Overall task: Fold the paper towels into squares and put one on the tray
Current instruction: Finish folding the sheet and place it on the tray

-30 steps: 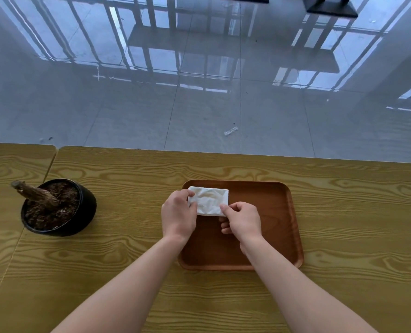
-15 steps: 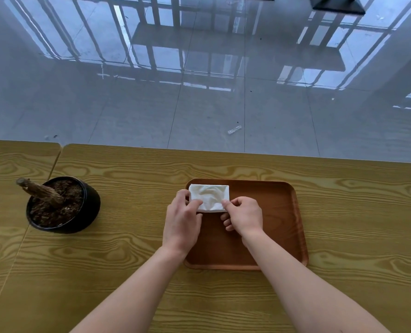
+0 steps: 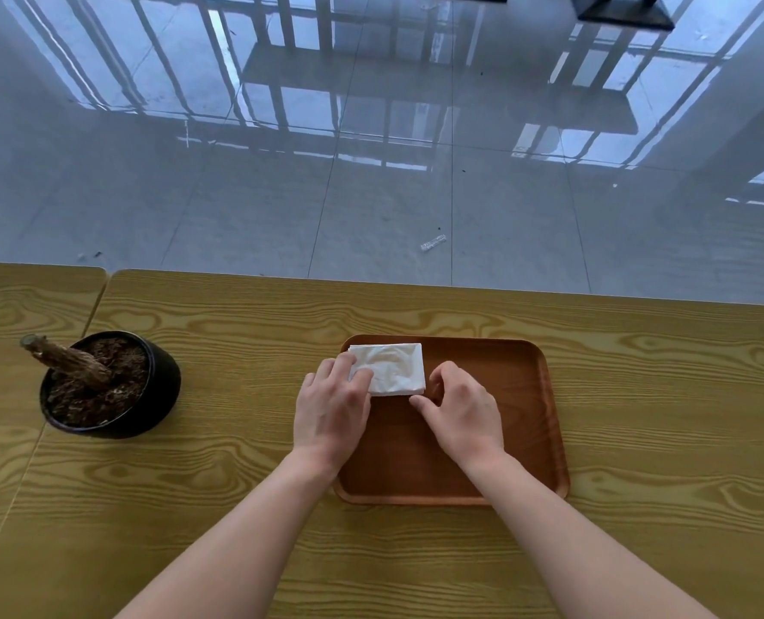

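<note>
The folded paper towel (image 3: 393, 366) lies flat inside the tray (image 3: 509, 395), in its far left corner, close to the rim. The left hand (image 3: 333, 408) rests on the towel's left edge with released fingers lying on top; it presses and does not grasp. The right hand (image 3: 463, 411) is just beside the near right corner of the towel, its fingers loosely curled and holding nothing.

The step in hand seems to be the placing and smoothing of the towel. To do it well, the person should keep the left fingers flat, so that the layers do not slide apart, and press the crease down with the right hand. The towel looks wider than deep, so one more fold may be needed for a true square. The tray stands on the wooden surface (image 3: 237, 484).
</note>
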`<state>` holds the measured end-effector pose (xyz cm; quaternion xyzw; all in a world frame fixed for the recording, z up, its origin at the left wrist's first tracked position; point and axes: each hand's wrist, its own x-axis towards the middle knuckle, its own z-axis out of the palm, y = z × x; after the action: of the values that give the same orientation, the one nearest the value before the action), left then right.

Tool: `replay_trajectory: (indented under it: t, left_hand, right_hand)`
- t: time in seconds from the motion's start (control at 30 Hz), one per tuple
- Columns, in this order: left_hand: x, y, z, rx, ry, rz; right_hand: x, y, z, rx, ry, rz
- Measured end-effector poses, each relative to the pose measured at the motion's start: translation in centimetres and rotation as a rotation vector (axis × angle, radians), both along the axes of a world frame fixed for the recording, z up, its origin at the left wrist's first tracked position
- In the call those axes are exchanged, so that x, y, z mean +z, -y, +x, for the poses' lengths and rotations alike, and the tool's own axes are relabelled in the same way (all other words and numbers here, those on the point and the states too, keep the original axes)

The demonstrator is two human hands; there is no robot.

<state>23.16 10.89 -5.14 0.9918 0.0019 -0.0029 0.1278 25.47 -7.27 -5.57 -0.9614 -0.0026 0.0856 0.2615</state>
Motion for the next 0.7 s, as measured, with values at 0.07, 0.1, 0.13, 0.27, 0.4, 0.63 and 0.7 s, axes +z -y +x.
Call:
replay_trajectory:
  t: [0.07, 0.1, 0.13, 0.27, 0.4, 0.63, 0.7]
  left_hand:
    - [-0.04, -0.04, 0.09, -0.001, -0.007, 0.007]
    - [-0.07, -0.03, 0.15, -0.006, -0.01, 0.013]
    - [-0.11, -0.05, 0.2, -0.01, -0.01, 0.019]
    - [-0.17, -0.36, 0.35, -0.008, -0.013, 0.012]
    - [0.04, -0.47, 0.26, -0.04, -0.005, 0.047]
    - [-0.01, -0.19, 0.24, -0.038, -0.006, 0.06]
    - [-0.06, -0.2, 0.23, -0.039, -0.01, 0.064]
  right_hand:
    - [-0.04, -0.07, 0.16, 0.046, 0.014, -0.016]
    - [-0.04, -0.17, 0.26, 0.065, 0.015, -0.026]
    - [-0.05, -0.3, 0.38, 0.084, 0.02, -0.038]
    - [-0.07, -0.74, 0.54, 0.095, 0.036, -0.018]
    - [-0.06, -0.71, 0.51, 0.113, 0.039, -0.024]
    - [-0.25, -0.73, 0.89, 0.128, 0.018, -0.034]
    - [-0.32, -0.85, 1.06, 0.138, 0.013, -0.043]
